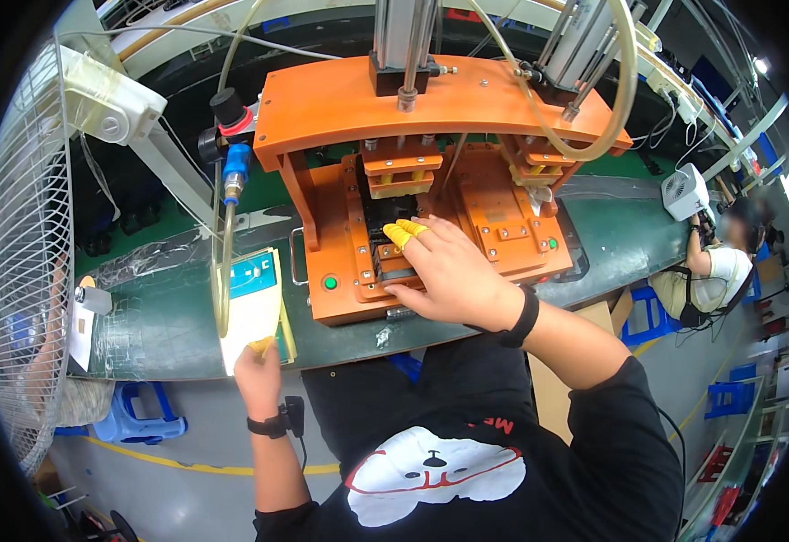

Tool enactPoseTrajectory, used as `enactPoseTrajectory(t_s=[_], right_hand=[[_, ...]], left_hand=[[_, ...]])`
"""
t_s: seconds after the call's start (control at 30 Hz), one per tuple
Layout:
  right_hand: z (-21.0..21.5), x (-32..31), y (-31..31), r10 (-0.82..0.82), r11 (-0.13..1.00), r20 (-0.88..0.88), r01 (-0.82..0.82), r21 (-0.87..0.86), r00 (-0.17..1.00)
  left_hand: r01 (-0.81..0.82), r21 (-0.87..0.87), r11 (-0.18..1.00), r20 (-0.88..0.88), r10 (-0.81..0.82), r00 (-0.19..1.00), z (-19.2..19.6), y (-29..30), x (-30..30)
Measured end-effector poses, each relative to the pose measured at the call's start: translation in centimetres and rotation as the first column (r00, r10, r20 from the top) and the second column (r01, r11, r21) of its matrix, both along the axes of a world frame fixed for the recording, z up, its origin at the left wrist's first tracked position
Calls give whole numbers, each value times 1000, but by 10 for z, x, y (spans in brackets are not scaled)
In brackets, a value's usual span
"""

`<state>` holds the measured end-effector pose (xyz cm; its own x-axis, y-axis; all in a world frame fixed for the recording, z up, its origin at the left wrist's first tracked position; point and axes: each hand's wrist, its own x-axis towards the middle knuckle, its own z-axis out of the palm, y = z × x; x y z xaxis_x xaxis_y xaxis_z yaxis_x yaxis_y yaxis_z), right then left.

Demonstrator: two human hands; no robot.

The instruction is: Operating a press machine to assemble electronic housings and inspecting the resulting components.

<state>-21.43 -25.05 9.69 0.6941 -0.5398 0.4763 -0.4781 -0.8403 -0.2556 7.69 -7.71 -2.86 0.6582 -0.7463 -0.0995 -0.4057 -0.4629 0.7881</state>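
Observation:
My right hand [449, 271] reaches onto the left bed of an orange twin-station press [322, 203]. Yellow finger cots [405, 232] cover two of its fingertips. Those fingers are stretched over a dark slotted fixture [378, 210], with the thumb apart at the near end beside a grey strip [398, 275]. The left pressing head [402, 170] is raised just beyond the fingers. Lower left, my left hand [259, 370] is closed at the near edge of a white sheet [248, 321], a yellow cot on a fingertip. What its fingers pinch is hidden. A blue card-like panel [253, 274] lies on the sheet.
A green button [330, 283] sits on the press's left front, another [553, 244] on its right. A clear hose [225, 271] hangs beside the sheet. A wire fan guard [24, 244] stands far left. At right, a person [720, 266] sits near a small white fan [685, 191].

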Motion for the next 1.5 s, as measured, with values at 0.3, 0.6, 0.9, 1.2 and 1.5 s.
enactPoseTrajectory(t_s=[0.3,0.6,0.9,1.2,1.5], right_hand=[[25,5,-5,79,997,-336,-73,32,939],[10,38,71,153,980,185,-173,97,971],[-51,75,90,-5,930,222,-77,359,975],[-159,95,106,-238,-53,334,-356,933,912],[-95,48,126,-123,126,412,-398,909,903]], left_hand=[[-65,-439,896,-160,-7,987,-6,4,24],[116,-435,893,335,41,941,44,31,-2],[164,-369,915,438,16,899,36,69,-32],[442,-267,857,287,-367,885,16,97,-106],[393,-375,840,340,-270,901,49,52,-101]])
